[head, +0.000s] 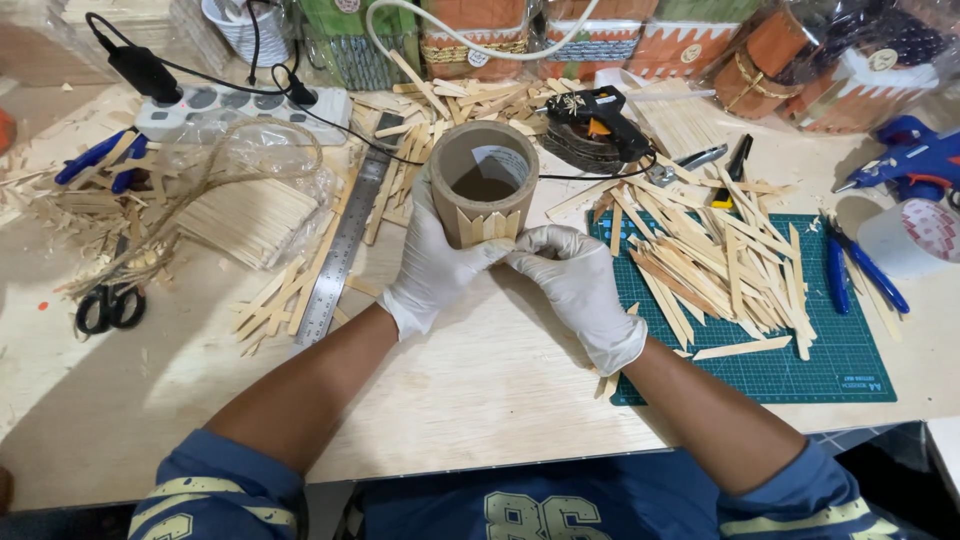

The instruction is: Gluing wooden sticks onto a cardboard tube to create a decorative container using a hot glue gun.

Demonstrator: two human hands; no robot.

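Note:
A brown cardboard tube [481,183] stands tilted toward me above the middle of the wooden table [480,400], with a few pointed wooden sticks [492,226] stuck on its near side. My left hand [436,262], in a white glove, wraps around the tube's left side and grips it. My right hand [579,285], also gloved, presses its fingertips against the sticks at the tube's lower front.
A pile of cut wooden sticks [705,255] covers a green cutting mat [840,360] at right. A black glue gun [600,115] lies behind the tube. A metal ruler [345,245], bagged sticks [245,215], scissors [108,305], a power strip [240,108] and a tape roll [915,235] surround them.

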